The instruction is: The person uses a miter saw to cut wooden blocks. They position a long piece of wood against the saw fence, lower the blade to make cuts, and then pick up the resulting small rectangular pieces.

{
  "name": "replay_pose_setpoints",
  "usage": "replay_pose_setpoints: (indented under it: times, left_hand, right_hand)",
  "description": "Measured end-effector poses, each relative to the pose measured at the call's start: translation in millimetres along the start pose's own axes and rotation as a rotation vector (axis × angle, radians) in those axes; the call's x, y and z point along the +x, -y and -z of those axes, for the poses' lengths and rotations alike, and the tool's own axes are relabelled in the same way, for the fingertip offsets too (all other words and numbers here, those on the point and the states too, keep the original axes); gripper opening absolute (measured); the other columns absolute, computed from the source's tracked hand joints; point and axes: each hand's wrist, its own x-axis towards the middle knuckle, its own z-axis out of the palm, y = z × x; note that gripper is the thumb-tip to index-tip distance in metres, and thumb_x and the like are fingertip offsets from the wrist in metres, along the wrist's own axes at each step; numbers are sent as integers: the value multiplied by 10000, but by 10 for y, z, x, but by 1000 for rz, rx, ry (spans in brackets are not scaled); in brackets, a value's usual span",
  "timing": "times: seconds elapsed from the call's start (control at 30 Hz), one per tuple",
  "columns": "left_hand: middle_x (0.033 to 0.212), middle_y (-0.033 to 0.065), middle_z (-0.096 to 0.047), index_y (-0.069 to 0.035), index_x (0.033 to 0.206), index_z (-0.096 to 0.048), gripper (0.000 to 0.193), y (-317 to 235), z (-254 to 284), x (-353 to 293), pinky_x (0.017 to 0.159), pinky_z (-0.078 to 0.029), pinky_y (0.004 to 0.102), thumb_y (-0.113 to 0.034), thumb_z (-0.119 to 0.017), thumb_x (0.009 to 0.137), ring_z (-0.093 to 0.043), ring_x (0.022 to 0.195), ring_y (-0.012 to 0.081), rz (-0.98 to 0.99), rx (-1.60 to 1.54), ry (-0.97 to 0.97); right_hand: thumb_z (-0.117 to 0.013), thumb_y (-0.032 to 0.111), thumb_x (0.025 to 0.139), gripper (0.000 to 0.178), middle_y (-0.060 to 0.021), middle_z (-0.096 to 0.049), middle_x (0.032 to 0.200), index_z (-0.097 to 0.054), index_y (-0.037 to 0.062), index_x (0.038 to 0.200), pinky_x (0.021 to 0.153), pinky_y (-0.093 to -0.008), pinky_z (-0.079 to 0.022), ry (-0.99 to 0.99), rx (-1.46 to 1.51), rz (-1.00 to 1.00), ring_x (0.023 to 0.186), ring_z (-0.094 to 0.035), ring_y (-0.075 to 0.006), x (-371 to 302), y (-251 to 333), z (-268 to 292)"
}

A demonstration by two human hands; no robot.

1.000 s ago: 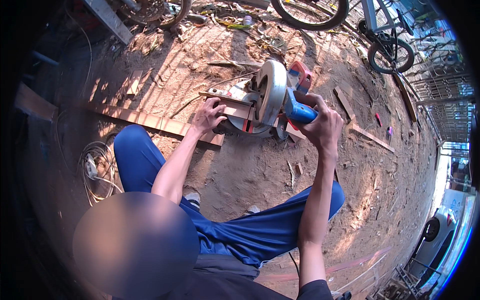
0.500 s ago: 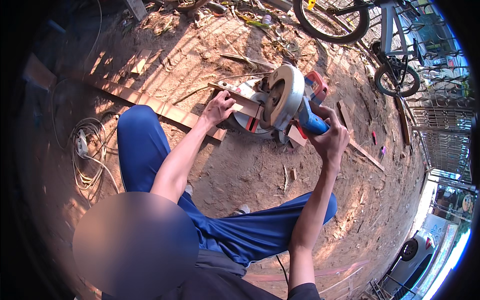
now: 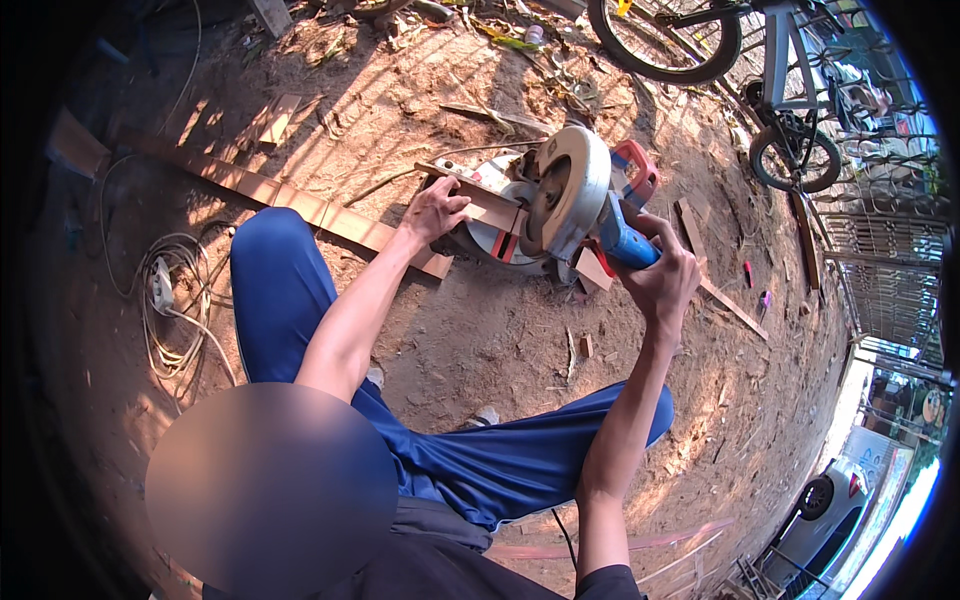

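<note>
While saw handle (image 3: 631, 246) is being gripped by right fingers (image 3: 655, 227), board (image 3: 495, 211) is being held by left fingers (image 3: 455, 203); any cut's extent being hidden by guard (image 3: 592, 180).

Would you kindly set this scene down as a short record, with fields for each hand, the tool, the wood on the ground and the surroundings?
Left hand: fingers on the wood piece lying at the saw
Right hand: wrapped around the blue handle
Tool: miter saw with a pale rounded guard, on the dirt ground
Loose wood: long plank, left of the saw
Left side: coiled cable
Upper right: bicycle
Lower right: car
</note>
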Motion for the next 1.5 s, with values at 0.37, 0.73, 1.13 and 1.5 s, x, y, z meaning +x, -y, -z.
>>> replay_pose_setpoints:
  times: [0.37, 0.73, 1.13, 1.5]
  left_hand:
    - [1161, 169, -634, -82, 1097, -779, 348, -11, -35, -27, 868, -611, 387, -276, -841, 814, -690, 1014, 319, 6, -38, 1]
    - [1157, 167, -635, -79, 1087, -781, 345, -31, -27, 14, 856, -620, 384, -277, -847, 813, -703, 993, 312, 32, -71, 23]
    - [1263, 162, -658, -114, 1034, -792, 324, -11, -112, 59, 1053, -515, 297, -326, -855, 797, -622, 1220, 283, 127, -82, 147]
    - [1104, 174, -649, -63, 871, -794, 200, -102, -44, 127, 933, -571, 327, -161, -864, 711, -664, 1055, 310, 134, -145, 86]
  right_hand:
    - [-892, 433, 680, 540, -98, -765, 833, -740, 193, 1139, 709, -404, -548, 10, 0, -16, 795, -762, -289, -14, -19, -8]
    - [-906, 421, 667, 541, -87, -770, 876, -750, 192, 1131, 758, -408, -560, 32, 11, -35, 823, -760, -296, -2, 18, 23]
    - [-878, 399, 649, 483, -108, -769, 891, -723, 205, 1064, 786, -408, -564, 47, -84, -2, 835, -748, -295, -192, 8, -22]
    - [-806, 215, 657, 424, -60, -747, 1051, -708, 144, 1063, 842, -389, -506, 143, -75, -19, 936, -717, -263, -659, 30, -313]
